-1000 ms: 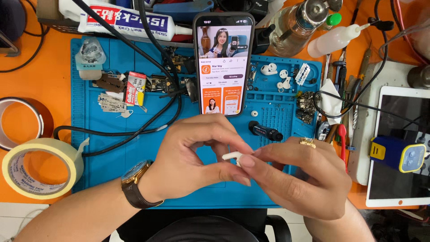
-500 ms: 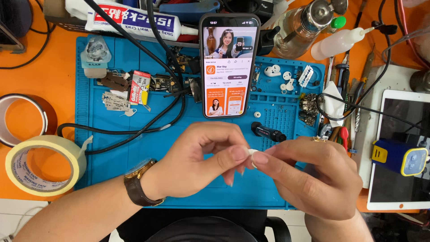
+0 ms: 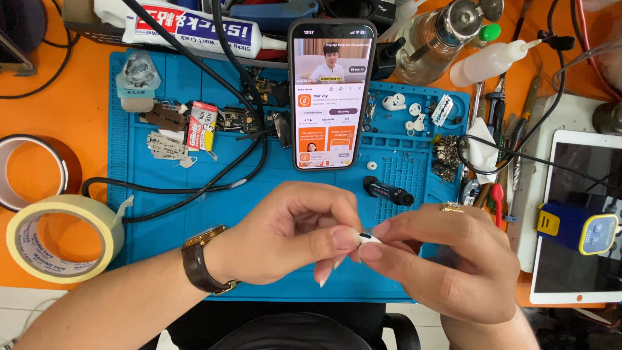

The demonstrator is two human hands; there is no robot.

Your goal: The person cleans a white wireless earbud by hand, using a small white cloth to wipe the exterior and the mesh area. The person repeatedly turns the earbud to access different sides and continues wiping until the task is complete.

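Here, small white earbud piece (image 3: pixel 369 238) pinched between left hand (image 3: pixel 285 236), right hand (image 3: pixel 447 262) fingertips

The work mat (image 3: pixel 194 220) at centre frame was blue, on an orange tabletop (image 3: pixel 58 97). The tape roll (image 3: pixel 61 236) at lower left was pale yellow; the small earbud part (image 3: pixel 369 238), centre, was white with a dark spot.

Bright, even overhead light; sharp focus.
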